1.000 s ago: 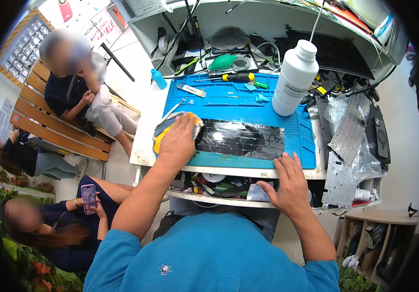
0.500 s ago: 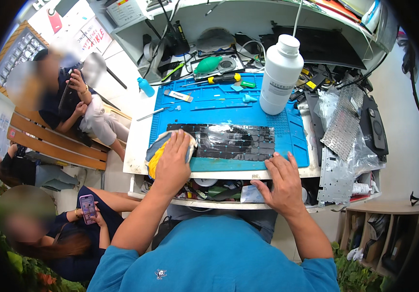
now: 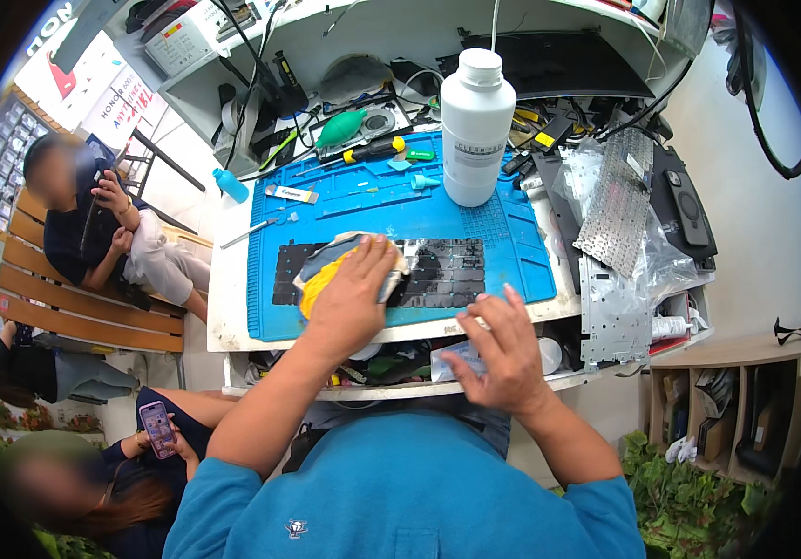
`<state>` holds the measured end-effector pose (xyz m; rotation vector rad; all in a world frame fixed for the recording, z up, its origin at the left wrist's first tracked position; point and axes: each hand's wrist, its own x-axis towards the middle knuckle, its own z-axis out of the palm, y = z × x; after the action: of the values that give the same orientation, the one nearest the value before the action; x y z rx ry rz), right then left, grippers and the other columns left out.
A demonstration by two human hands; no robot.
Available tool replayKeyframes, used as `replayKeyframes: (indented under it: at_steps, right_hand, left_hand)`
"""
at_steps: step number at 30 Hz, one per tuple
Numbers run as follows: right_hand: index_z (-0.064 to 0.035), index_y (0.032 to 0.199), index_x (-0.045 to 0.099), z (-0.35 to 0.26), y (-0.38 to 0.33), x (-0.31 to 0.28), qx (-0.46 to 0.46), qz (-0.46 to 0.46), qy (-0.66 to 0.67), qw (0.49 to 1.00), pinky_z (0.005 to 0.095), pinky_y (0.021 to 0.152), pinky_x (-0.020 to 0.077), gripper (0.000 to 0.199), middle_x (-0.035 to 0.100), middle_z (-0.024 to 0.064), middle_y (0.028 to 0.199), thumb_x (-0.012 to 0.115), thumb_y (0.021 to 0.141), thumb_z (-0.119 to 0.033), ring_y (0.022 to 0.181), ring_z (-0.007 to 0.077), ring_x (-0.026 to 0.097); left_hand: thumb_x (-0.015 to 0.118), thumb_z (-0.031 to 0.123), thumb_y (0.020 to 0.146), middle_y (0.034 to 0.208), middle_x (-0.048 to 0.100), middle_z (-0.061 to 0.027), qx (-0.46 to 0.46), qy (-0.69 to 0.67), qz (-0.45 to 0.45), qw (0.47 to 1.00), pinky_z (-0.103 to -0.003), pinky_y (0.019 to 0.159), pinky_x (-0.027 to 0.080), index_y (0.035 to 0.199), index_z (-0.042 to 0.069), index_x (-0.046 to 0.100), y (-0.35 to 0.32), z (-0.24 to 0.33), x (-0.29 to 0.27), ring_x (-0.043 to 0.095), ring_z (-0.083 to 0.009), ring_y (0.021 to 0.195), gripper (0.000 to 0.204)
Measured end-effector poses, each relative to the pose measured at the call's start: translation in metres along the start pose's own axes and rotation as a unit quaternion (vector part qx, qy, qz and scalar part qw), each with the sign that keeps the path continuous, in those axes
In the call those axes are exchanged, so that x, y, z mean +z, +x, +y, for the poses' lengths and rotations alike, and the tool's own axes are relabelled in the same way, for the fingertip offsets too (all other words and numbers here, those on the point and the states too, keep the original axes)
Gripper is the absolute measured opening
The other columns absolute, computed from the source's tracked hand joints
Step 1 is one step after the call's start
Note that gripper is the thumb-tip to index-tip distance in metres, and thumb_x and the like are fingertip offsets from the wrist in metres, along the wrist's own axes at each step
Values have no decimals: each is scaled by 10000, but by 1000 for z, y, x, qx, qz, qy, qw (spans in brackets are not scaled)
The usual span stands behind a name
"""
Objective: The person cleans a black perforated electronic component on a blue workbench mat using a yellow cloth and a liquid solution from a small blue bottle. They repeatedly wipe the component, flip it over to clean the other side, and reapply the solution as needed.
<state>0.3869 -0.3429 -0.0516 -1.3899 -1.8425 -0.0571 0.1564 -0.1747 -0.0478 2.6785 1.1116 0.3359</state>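
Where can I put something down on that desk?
On the blue mat, between the black keyboard and the mat's right edge; on the white desktop left of the mat. It's crowded around the green bulb and the perforated metal sheet.

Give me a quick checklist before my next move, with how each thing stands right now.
1. Cloth under the left hand: ok, resting over part of the black keyboard.
2. Keyboard lying on the blue mat: ok.
3. Right hand touching the keyboard: cannot tell; its fingertips are near the lower right corner.
4. White bottle upright: ok, standing beyond the keyboard.
5. Screwdriver off the keyboard: ok, lying near the mat's far edge.
6. Mat free of small items: not ok; a pale strip and blue cone-shaped piece lie there.
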Motion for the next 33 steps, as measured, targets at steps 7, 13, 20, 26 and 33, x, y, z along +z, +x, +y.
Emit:
replayKeyframes:
  at_steps: [7, 13, 20, 26, 33]
  right_hand:
    - [38, 1207, 738, -22, 85, 4, -88, -72, 60, 992, 539, 1217, 457, 349, 697, 219, 1267, 769, 996, -239, 1263, 392, 660]
    - [-69, 1287, 835, -86, 218, 98, -125, -471, -62, 871, 644, 1247, 347, 477, 828, 207, 1200, 597, 1109, -443, 1206, 472, 752]
    - [-70, 1440, 776, -104, 233, 161, -72, -557, -166, 810, 696, 1281, 274, 529, 741, 246, 1453, 686, 972, -299, 1366, 544, 673]
    - [-86, 1546, 683, -118, 242, 174, -77, -629, -206, 746, 698, 1312, 158, 637, 660, 281, 1560, 543, 1048, -457, 1496, 565, 554]
    - [-71, 1519, 704, -116, 262, 177, -58, -663, -200, 719, 698, 1314, 184, 616, 687, 316, 1502, 569, 1033, -425, 1453, 590, 582]
  left_hand:
    - [611, 218, 1064, 1722, 478, -253, 127, 64, 67, 988, -520, 1356, 338, 1643, -26, 499, 4, 4, 33, 417, -424, 1635, 638]
    - [609, 368, 1108, 1758, 430, -265, 157, -6, 139, 978, -591, 1348, 308, 1664, -16, 480, 14, 15, 51, 388, -463, 1647, 688]
    - [671, 453, 1072, 1766, 414, -277, 73, 27, 90, 993, -615, 1342, 287, 1687, -19, 449, 10, 6, 61, 329, -467, 1676, 807]
    - [686, 465, 1043, 1786, 365, -293, 166, 16, 8, 986, -624, 1348, 268, 1691, -39, 426, 54, 75, 89, 299, -475, 1686, 861]
    - [692, 443, 1025, 1815, 297, -292, 145, -30, 10, 989, -630, 1371, 203, 1728, -26, 349, 41, 64, 88, 233, -471, 1709, 912]
